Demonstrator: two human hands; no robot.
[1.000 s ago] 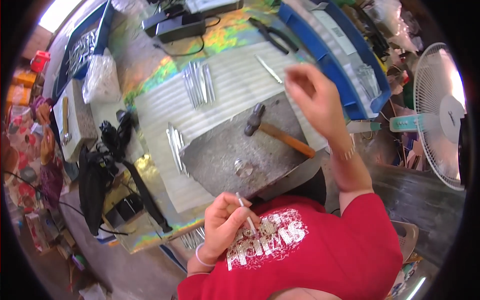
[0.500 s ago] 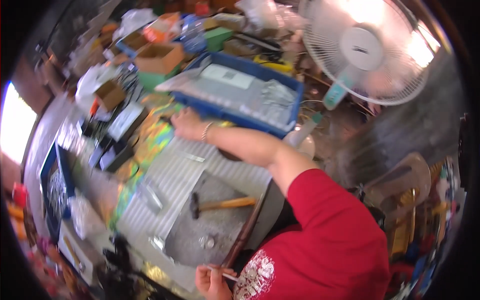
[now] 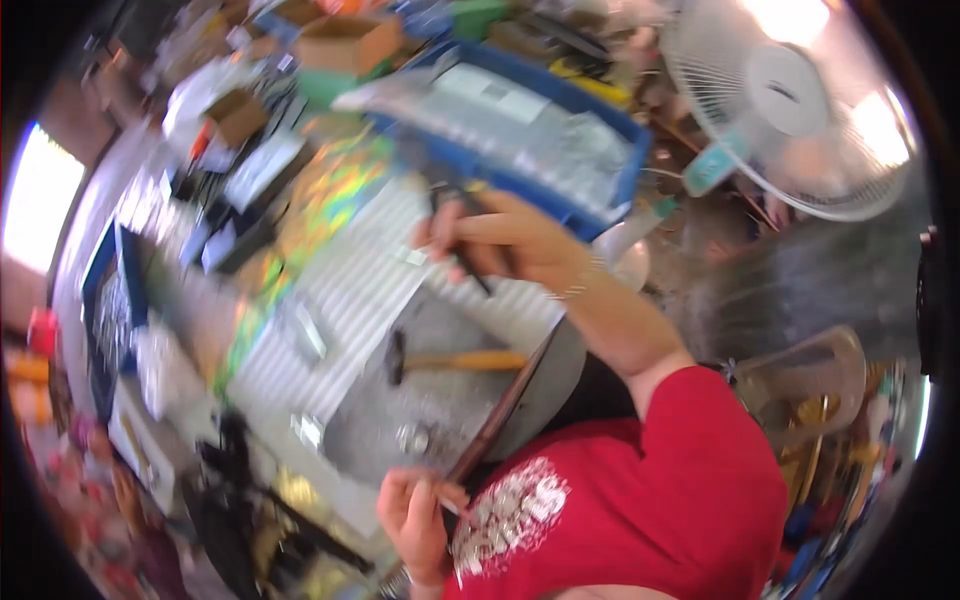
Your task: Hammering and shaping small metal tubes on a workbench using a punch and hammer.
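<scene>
My right hand (image 3: 490, 240) is raised over the worktop, its fingers closed round a long dark tool (image 3: 445, 190); motion smears its kind. My left hand (image 3: 412, 520) is near my red shirt at the table's front edge, pinching a thin pale stick (image 3: 455, 503). Between the hands, a hammer (image 3: 460, 361) with a wooden handle lies on a grey plate (image 3: 365, 430). A small silvery round piece (image 3: 413, 438) is on that plate too. Farther left, a shiny metal piece (image 3: 308, 335) rests on a ribbed pale sheet (image 3: 270, 370).
A blue tray (image 3: 625, 180) with plastic-wrapped contents stands at the back. A white fan (image 3: 785, 90) is at the far right. Open boxes (image 3: 345, 45) and dark cases (image 3: 240, 235) crowd the back left. A blue bin (image 3: 105, 330) stands at the left edge; a plastic chair (image 3: 810, 390) is at right.
My right hand has lifted off the far end of the worktop and come nearer and to the right, with the dark tool in it. My left hand still holds the stick. The view has shifted.
</scene>
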